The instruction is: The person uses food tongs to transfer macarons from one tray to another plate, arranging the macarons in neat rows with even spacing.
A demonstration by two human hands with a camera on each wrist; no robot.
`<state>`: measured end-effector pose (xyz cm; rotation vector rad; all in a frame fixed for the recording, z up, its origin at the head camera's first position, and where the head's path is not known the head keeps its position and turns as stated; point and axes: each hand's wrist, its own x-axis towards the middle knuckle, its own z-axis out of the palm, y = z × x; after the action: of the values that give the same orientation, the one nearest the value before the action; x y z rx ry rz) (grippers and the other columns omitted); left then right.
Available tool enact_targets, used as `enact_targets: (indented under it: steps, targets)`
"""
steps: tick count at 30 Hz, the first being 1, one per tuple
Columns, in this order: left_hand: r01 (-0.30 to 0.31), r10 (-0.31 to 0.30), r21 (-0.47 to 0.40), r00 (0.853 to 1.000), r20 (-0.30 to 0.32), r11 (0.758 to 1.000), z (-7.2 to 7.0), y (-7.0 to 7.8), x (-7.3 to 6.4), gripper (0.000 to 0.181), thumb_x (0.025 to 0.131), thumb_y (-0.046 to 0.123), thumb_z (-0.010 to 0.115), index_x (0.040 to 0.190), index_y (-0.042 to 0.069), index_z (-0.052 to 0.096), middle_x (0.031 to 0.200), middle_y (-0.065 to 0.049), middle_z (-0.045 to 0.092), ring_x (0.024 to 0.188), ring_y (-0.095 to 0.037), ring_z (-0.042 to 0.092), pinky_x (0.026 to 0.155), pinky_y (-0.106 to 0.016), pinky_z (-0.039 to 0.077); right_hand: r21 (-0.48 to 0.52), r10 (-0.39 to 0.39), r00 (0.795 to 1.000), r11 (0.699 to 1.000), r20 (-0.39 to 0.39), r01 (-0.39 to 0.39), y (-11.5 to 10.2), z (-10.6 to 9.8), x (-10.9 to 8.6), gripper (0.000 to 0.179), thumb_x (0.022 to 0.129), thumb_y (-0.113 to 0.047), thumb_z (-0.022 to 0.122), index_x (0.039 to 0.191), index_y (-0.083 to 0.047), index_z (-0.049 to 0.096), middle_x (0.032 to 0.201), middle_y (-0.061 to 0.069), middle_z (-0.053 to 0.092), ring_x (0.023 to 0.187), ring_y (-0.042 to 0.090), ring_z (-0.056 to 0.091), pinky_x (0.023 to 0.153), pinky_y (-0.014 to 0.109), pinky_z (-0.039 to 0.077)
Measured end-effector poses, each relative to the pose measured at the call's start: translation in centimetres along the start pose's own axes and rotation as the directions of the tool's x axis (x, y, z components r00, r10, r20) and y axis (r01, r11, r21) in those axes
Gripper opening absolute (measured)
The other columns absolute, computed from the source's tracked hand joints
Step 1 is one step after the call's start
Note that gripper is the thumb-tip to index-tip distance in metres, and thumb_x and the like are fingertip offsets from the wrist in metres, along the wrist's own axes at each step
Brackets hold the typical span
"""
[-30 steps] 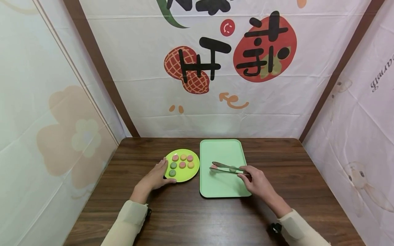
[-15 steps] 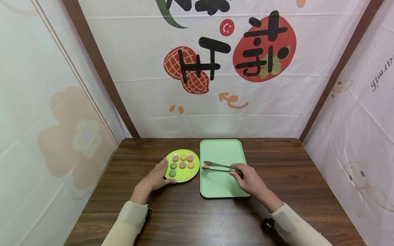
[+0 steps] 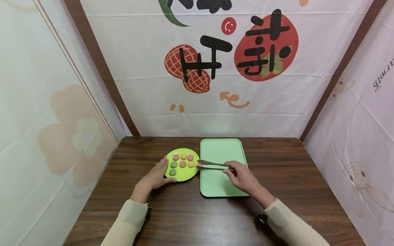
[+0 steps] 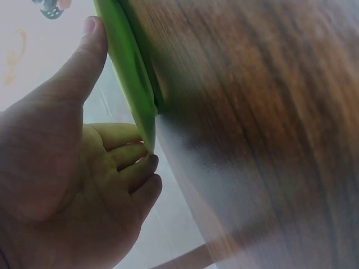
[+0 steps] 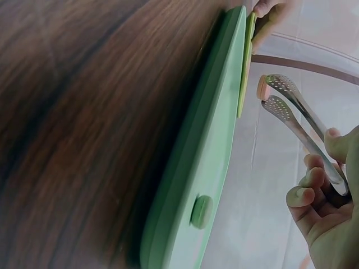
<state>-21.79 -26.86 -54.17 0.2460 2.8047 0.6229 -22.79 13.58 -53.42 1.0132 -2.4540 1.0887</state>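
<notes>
My right hand (image 3: 241, 175) holds metal tongs (image 3: 213, 168) with perforated ends. Pinched between those ends is a pink macaron (image 5: 263, 88), raised above the surfaces in the right wrist view and level with the plate's right rim in the head view. My left hand (image 3: 155, 176) rests along the left rim of the yellow-green plate (image 3: 188, 175), thumb and fingers spread and touching its edge. On that plate lie several pink, yellow and green macarons (image 3: 183, 164). A green macaron (image 5: 202, 212) sits on the light green tray (image 3: 221, 150); my right hand hides it in the head view.
The plate and tray stand side by side on a dark wooden table (image 3: 197, 218). Behind it hangs a printed white cloth (image 3: 147, 102), with more cloth walls at left and right. Each wrist wears a black strap-like device.
My right hand has moved left with the tongs and pink macaron, from over the tray to the plate's right rim. My left hand has stayed at the plate.
</notes>
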Motion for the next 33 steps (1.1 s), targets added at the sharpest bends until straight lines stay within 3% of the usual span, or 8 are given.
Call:
enact_targets:
  steps: [6, 19, 33]
  targets:
    - [0.002, -0.002, 0.003, 1.0, 0.003, 1.0, 0.1, 0.0, 0.0, 0.112, 0.098, 0.055, 0.075, 0.167, -0.01, 0.016, 0.177, -0.027, 0.006, 0.163, -0.047, 0.013, 0.132, -0.06, 0.021, 0.042, -0.005, 1.0, 0.999, 0.023, 0.004, -0.4, 0.9, 0.6, 0.029, 0.102, -0.011, 0.076, 0.126, 0.006, 0.071, 0.096, 0.0, 0.071, 0.077, 0.002, 0.065, 0.067, 0.025, 0.06]
    - [-0.003, 0.003, 0.0, 1.0, -0.005, 1.0, 0.1, 0.1, 0.0, 0.11, 0.099, 0.052, 0.076, 0.167, -0.01, 0.016, 0.177, -0.028, 0.007, 0.162, -0.049, 0.013, 0.131, -0.06, 0.021, 0.031, -0.039, 0.997, 0.999, 0.065, 0.037, -1.0, 2.9, 2.0, 0.027, 0.102, -0.013, 0.076, 0.122, 0.006, 0.073, 0.105, 0.01, 0.075, 0.081, 0.01, 0.071, 0.067, 0.027, 0.062]
    - [0.006, -0.006, -0.003, 1.0, -0.008, 1.0, 0.2, 0.0, 0.1, 0.11, 0.099, 0.051, 0.076, 0.168, -0.009, 0.015, 0.177, -0.027, 0.006, 0.162, -0.05, 0.013, 0.131, -0.061, 0.021, 0.047, -0.016, 0.993, 0.999, 0.12, 0.01, -1.6, 4.4, 3.0, 0.026, 0.104, -0.016, 0.074, 0.122, 0.003, 0.074, 0.111, 0.016, 0.076, 0.087, 0.016, 0.074, 0.072, 0.03, 0.063]
